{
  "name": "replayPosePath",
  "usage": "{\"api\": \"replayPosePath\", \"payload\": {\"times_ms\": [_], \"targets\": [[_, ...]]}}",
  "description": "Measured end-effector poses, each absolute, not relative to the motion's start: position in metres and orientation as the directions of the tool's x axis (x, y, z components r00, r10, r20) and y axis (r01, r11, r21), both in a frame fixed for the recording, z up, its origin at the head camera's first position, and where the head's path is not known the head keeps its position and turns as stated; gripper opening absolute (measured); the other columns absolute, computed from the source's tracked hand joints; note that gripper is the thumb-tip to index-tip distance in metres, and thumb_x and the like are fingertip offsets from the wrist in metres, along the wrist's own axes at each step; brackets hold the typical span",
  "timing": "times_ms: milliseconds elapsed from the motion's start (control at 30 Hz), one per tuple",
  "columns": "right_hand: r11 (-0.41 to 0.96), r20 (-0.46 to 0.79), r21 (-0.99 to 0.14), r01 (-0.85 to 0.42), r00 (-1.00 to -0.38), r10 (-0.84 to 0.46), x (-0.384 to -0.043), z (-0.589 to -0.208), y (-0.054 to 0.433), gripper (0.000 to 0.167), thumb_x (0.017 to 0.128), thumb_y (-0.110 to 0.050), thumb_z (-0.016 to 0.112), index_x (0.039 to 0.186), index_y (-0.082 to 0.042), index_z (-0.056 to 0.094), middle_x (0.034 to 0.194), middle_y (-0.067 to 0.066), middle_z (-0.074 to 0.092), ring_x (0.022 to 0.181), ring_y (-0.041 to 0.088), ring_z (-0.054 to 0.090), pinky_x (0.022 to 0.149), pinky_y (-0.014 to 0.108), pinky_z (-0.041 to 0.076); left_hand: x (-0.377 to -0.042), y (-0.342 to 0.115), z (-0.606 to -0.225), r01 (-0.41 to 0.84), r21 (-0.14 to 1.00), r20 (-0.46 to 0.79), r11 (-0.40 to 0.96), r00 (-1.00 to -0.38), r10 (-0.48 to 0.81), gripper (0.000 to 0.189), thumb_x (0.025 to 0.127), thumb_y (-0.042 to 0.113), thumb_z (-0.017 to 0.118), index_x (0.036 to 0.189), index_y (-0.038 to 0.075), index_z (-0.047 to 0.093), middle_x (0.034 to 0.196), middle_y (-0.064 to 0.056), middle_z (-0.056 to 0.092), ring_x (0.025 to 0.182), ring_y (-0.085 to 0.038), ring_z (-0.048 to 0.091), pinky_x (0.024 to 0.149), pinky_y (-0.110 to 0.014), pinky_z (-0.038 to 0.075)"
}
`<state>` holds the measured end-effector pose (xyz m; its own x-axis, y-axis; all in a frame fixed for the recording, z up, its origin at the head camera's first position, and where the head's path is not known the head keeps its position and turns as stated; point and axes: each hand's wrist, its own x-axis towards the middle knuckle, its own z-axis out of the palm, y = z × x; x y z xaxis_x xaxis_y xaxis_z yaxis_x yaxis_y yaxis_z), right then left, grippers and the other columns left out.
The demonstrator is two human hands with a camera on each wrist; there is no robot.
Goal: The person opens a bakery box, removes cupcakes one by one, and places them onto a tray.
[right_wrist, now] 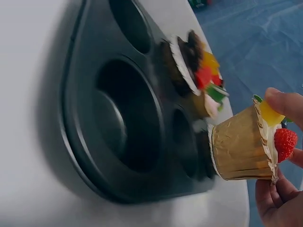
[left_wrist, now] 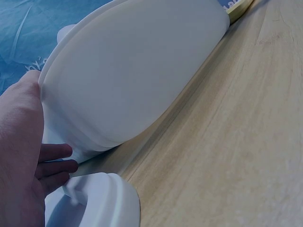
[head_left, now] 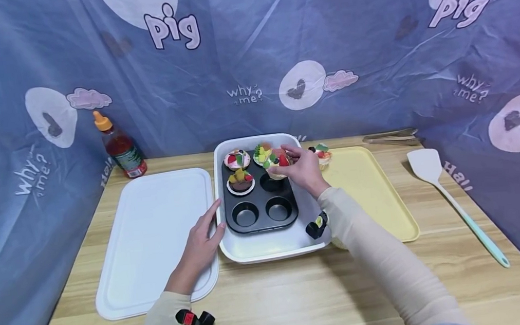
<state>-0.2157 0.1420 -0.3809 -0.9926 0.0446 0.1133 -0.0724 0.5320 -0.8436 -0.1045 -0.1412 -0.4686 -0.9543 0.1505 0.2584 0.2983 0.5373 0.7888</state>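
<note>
My right hand (head_left: 306,170) pinches a fruit-topped cupcake (right_wrist: 241,146) in a gold paper cup, held over the black muffin tin (head_left: 263,223). A strawberry and yellow and green pieces show on its top. Three other cupcakes sit in the tin: one with pink and white topping (head_left: 237,159), a chocolate one (head_left: 240,184), and one with green and yellow fruit (head_left: 261,152), partly hidden. The tin lies inside a white tub (head_left: 277,250). My left hand (head_left: 202,242) rests with extended fingers against the tub's left side; the left wrist view shows its fingers (left_wrist: 57,168) uncurled there.
A white lid (head_left: 159,233) lies left of the tub, a yellow tray (head_left: 384,198) right of it. Another cupcake (head_left: 323,158) stands on the yellow tray. Farther out are a sauce bottle (head_left: 124,151), metal tongs (head_left: 392,138) and a white spatula (head_left: 427,166) with a mint handle.
</note>
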Motion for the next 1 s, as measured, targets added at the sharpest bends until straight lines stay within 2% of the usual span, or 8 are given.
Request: {"api": "replayPosePath", "payload": {"times_ms": [467,600,733,867,1000], "targets": [[0.496,0.158,-0.866,-0.059,-0.974,0.160,-0.225,-0.350,0.197,0.074,0.074,-0.021,0.090,0.140,-0.006,0.060,0.133,0.019,0.066,0.117,0.031,0.066,0.100,0.040,0.055,-0.105,-0.140,-0.470,0.284,0.790,0.254,0.544,-0.958,0.131,0.059,0.099,0.020,0.060,0.155,0.022,0.042,0.147,-0.021,0.054,0.138,-0.040,0.049,0.117,-0.057,0.035],[0.509,0.171,-0.859,-0.048,-0.965,0.198,-0.225,-0.348,0.221,0.074,0.076,-0.023,0.089,0.141,-0.006,0.059,0.133,0.019,0.066,0.116,0.030,0.066,0.092,0.025,0.056,-0.104,-0.139,-0.469,0.282,0.792,0.252,0.541,-0.959,0.131,0.059,0.099,0.020,0.060,0.155,0.022,0.043,0.147,-0.020,0.054,0.138,-0.040,0.049,0.117,-0.057,0.035],[0.516,0.179,-0.856,-0.029,-0.953,0.243,-0.224,-0.348,0.244,0.074,0.077,-0.025,0.089,0.141,-0.006,0.059,0.132,0.020,0.066,0.116,0.030,0.066,0.080,0.010,0.050,-0.104,-0.140,-0.469,0.285,0.790,0.255,0.542,-0.958,0.133,0.058,0.099,0.021,0.060,0.155,0.023,0.043,0.147,-0.020,0.054,0.138,-0.038,0.049,0.117,-0.055,0.036],[0.509,0.155,-0.861,0.010,-0.948,0.280,-0.222,-0.350,0.264,0.077,0.078,-0.029,0.088,0.144,-0.006,0.056,0.134,0.016,0.066,0.122,0.027,0.064,0.077,0.005,0.048,-0.105,-0.141,-0.470,0.288,0.792,0.258,0.538,-0.957,0.132,0.058,0.098,0.020,0.060,0.154,0.022,0.043,0.146,-0.019,0.055,0.138,-0.038,0.050,0.117,-0.055,0.036],[0.502,0.118,-0.863,0.058,-0.943,0.312,-0.224,-0.355,0.281,0.081,0.078,-0.033,0.088,0.146,-0.007,0.053,0.136,0.012,0.064,0.128,0.023,0.061,0.079,0.005,0.048,-0.105,-0.141,-0.471,0.292,0.789,0.265,0.541,-0.956,0.129,0.059,0.098,0.019,0.061,0.154,0.020,0.044,0.146,-0.020,0.055,0.138,-0.038,0.050,0.117,-0.056,0.037]]}}
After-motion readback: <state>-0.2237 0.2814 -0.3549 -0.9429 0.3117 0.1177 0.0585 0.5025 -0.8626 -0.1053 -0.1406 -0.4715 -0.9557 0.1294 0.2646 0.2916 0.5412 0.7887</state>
